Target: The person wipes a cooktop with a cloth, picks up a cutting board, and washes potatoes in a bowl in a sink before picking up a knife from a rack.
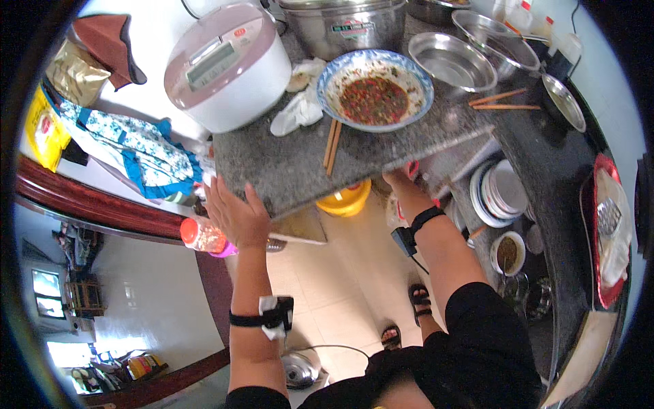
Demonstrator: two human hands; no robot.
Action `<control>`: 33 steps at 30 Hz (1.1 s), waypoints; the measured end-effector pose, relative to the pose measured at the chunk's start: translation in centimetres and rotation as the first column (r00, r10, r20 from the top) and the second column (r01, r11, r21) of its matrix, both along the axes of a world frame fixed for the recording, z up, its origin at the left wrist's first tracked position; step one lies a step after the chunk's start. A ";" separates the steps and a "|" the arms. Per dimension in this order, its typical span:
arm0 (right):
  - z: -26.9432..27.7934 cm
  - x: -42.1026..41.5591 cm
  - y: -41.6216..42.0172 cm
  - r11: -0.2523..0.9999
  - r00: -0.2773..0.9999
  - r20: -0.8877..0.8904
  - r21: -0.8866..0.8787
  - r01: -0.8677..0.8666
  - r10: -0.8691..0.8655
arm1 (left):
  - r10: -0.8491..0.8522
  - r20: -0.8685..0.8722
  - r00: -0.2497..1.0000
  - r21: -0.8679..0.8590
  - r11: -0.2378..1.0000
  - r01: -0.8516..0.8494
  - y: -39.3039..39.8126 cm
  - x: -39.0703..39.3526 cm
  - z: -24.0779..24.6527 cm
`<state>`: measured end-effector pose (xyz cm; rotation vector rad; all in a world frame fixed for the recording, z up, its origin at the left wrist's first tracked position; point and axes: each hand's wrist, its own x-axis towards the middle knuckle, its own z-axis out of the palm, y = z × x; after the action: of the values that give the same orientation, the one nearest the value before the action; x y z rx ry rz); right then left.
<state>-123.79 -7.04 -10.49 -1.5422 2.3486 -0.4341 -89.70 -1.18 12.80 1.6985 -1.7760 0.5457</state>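
Observation:
My left hand (236, 212) is at the left corner of the grey stone counter (286, 168), its fingers apart and nothing seen in it. My right hand (396, 176) reaches under the counter's front edge; its fingers are hidden there. On the counter, a blue-rimmed bowl (375, 99) holds a red and green chopped sauce, with a pair of wooden chopsticks (332, 148) just in front. Crumpled white tissue (301, 113) lies between the bowl and a pink and white rice cooker (230, 71). More chopsticks (503, 106) lie to the right, near a steel bowl (452, 61).
A large steel pot (347, 30) stands at the back. Stacked plates (500, 191) and a cup of brown sauce (507, 254) sit on a shelf at right. A yellow basin (347, 199) is below the counter. A red-lidded jar (202, 235) stands left of my left wrist.

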 end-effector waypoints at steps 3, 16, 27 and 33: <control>-1.1 -0.1 -3.4 0.999 0.999 0.015 0.021 0.047 -0.047 | 0.005 0.003 1.000 0.040 0.999 -0.005 0.3 -0.2 0.4; -4.3 -0.2 -5.6 0.991 0.993 0.076 0.112 0.077 -0.086 | 0.024 0.036 0.999 0.132 0.991 -0.029 0.5 0.6 0.4; -4.1 11.7 24.1 0.887 0.426 0.902 0.250 -0.388 -0.068 | 0.044 0.044 0.998 0.018 0.999 -0.044 1.0 2.5 -0.9; -0.3 8.8 43.3 0.777 0.491 0.865 0.234 -0.584 0.108 | 0.176 0.196 0.965 0.108 0.974 -0.199 -0.8 0.2 -1.7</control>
<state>-114.95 36.22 -10.81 -1.1405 1.1972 -0.2871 -89.48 -2.01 11.11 1.9745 -1.8216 0.7070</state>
